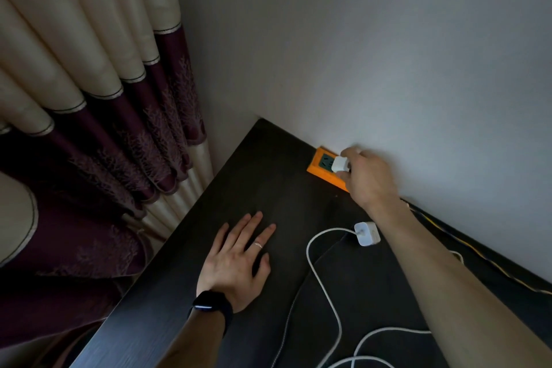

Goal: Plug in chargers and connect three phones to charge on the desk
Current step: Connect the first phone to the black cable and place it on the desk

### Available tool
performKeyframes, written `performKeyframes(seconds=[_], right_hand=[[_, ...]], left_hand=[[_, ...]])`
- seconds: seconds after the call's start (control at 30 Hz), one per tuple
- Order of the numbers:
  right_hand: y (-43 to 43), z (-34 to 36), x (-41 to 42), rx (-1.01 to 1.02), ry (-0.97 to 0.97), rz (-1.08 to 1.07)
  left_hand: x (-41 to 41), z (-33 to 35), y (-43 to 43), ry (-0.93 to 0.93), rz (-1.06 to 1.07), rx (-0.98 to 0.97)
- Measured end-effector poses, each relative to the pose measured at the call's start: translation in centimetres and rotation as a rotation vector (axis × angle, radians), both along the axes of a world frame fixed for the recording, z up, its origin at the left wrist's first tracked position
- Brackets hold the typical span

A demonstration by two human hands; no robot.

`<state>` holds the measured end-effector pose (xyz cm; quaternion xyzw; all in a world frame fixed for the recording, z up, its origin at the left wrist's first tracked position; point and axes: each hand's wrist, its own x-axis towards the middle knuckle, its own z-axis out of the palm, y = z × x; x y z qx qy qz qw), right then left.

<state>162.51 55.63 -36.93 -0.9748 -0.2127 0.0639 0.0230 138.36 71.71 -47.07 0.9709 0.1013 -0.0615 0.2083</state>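
In the head view, the right hand (369,178) is stretched forward along the wall, a small white cube charger (340,164) pinched between its fingertips at the orange power strip (321,169). The left hand (239,260) is laid flat, fingers spread, on the dark wooden worktop (268,176). A second white charger with its white cable (368,233) is left lying near the right forearm.
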Motion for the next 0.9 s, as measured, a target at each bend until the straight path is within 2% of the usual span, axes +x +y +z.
performKeyframes(seconds=[0.1,0.4,0.9], right_hand=[[0.1,0.4,0.6,0.013,0.031,-0.028],[2.8,1.2,0.9,-0.253,-0.062,0.143],[4.3,0.5,0.1,-0.429,-0.084,0.239]], left_hand=[[0.2,0.1,0.0,-0.002,0.003,-0.003],[0.3,0.1,0.1,0.002,0.005,0.004],[0.0,-0.5,0.0,0.011,0.005,0.045]])
